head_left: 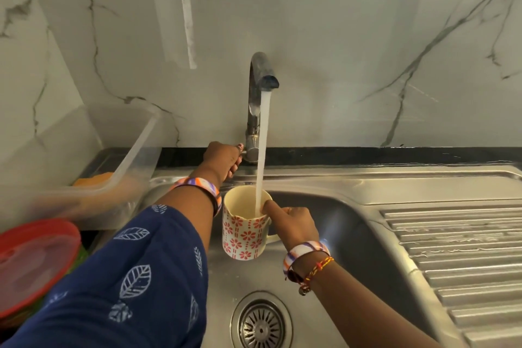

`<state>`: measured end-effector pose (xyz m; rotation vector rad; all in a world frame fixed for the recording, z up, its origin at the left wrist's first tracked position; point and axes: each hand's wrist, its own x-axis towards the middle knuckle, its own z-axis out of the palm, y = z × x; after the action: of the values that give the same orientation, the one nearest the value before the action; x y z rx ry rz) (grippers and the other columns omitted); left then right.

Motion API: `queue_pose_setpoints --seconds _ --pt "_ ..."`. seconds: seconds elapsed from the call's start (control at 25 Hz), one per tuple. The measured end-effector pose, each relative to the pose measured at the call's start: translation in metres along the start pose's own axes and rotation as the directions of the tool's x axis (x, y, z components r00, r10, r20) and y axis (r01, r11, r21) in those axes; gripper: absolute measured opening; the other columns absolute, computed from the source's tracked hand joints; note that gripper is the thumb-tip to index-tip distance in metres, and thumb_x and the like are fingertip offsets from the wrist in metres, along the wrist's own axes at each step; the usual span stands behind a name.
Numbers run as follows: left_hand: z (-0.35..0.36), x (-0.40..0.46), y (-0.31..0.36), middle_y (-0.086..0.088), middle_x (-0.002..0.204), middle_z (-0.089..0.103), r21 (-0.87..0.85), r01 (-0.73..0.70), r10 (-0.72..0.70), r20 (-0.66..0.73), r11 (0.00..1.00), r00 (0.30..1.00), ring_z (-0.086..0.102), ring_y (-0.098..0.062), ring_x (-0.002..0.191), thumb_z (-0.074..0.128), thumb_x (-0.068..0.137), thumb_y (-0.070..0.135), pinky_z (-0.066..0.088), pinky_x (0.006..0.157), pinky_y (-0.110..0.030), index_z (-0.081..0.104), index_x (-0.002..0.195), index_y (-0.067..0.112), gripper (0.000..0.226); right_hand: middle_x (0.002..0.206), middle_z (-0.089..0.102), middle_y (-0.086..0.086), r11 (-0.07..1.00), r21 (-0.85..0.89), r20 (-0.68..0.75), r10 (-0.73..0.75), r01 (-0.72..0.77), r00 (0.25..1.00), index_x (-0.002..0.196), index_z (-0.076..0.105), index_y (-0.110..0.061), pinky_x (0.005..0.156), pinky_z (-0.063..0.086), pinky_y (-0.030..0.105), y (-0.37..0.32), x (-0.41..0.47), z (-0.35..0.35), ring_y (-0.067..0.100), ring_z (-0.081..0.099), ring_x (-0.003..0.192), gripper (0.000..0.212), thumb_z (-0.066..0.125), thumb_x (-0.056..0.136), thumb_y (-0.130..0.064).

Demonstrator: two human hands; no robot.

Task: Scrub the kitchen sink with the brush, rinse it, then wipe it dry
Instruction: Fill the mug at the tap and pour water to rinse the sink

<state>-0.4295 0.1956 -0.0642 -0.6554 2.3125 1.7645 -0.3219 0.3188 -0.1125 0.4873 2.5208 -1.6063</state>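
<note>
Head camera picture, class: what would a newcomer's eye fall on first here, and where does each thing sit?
The white stream of water falls from the tap at centre into a flower-patterned mug. The right hand holds the mug by its handle over the steel sink, while the left hand grips the tap's lever. At the lower left edge lies a red lid.

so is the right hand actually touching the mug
Touching. The head view shows the right hand gripping the mug at its handle side, forefinger lying over the rim, under the running faucet.
</note>
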Motion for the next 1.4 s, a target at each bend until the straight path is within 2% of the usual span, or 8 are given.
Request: queue_pose_setpoints --seconds 0.08,0.32,0.52,0.64,1.08,1.28,1.4 --pt "-0.001 -0.001 0.001 0.0 0.06 0.046 0.01 0.0 0.0 0.01 1.0 1.0 0.035 -0.01 0.047 0.053 0.095 0.03 0.031 0.044 -0.018 0.055 0.072 0.008 0.032 0.07 0.064 0.0 1.0 0.013 0.006 -0.002 0.002 1.0 0.06 0.063 -0.017 0.056 0.038 0.02 -0.001 0.0 -0.001 0.014 0.055 0.065 0.037 0.055 0.084 -0.045" --pt "-0.002 -0.009 0.003 0.002 0.06 0.043 0.033 0.04 -0.041 0.031 0.999 0.999 0.032 -0.008 0.047 0.051 0.096 0.034 0.027 0.037 -0.017 0.052 0.07 0.011 0.034 0.063 0.06 -0.006 0.999 0.035 -0.02 -0.022 0.023 1.0 0.059 0.061 -0.02 0.055 0.04 0.02 -0.002 0.0 -0.006 0.009 0.054 0.061 0.036 0.056 0.084 -0.045" --pt "0.001 -0.011 0.004 0.001 0.06 0.04 0.035 0.056 -0.056 0.017 0.998 0.998 0.031 -0.009 0.047 0.049 0.097 0.032 0.026 0.042 -0.019 0.049 0.068 0.011 0.036 0.067 0.064 -0.004 0.997 -0.027 -0.038 -0.08 0.079 0.996 0.055 0.06 -0.022 0.058 0.042 0.022 0.003 -0.002 -0.005 0.013 0.058 0.065 0.04 0.053 0.084 -0.049" --pt "0.001 -0.012 0.004 0.001 0.06 0.04 0.045 0.055 -0.056 0.015 0.997 0.998 0.03 -0.01 0.048 0.049 0.097 0.031 0.026 0.043 -0.019 0.049 0.067 0.01 0.036 0.062 0.06 -0.006 0.993 -0.064 -0.034 -0.106 0.104 0.994 0.054 0.058 -0.023 0.056 0.041 0.021 0.006 -0.001 -0.004 0.011 0.055 0.061 0.041 0.053 0.084 -0.05" --pt "0.0 -0.014 0.005 0.0 0.06 0.04 0.041 0.065 -0.066 0.038 0.997 0.997 0.031 -0.01 0.048 0.048 0.097 0.032 0.027 0.043 -0.019 0.049 0.068 0.01 0.037 0.058 0.057 -0.007 0.995 -0.078 -0.045 -0.073 0.069 0.996 0.055 0.058 -0.022 0.053 0.038 0.019 0.017 0.004 -0.002 0.008 0.051 0.056 0.042 0.053 0.085 -0.05" --pt "0.0 -0.011 0.004 0.001 0.06 0.039 0.053 0.071 -0.073 0.038 0.996 0.997 0.029 -0.01 0.047 0.047 0.097 0.033 0.025 0.042 -0.019 0.047 0.067 0.011 0.038 0.058 0.058 -0.007 0.992 -0.097 -0.032 -0.079 0.076 0.996 0.054 0.058 -0.023 0.059 0.043 0.025 0.02 0.007 0.0 0.01 0.053 0.059 0.041 0.053 0.084 -0.051" --pt "0.001 -0.009 0.005 0.001 0.06 0.039 0.06 0.069 -0.071 0.031 0.996 0.997 0.029 -0.01 0.047 0.047 0.097 0.033 0.025 0.042 -0.02 0.047 0.066 0.011 0.038 0.06 0.059 -0.007 0.993 -0.09 -0.036 -0.078 0.075 0.996 0.054 0.058 -0.024 0.059 0.043 0.023 0.02 0.007 -0.001 0.01 0.055 0.06 0.041 0.053 0.084 -0.051"
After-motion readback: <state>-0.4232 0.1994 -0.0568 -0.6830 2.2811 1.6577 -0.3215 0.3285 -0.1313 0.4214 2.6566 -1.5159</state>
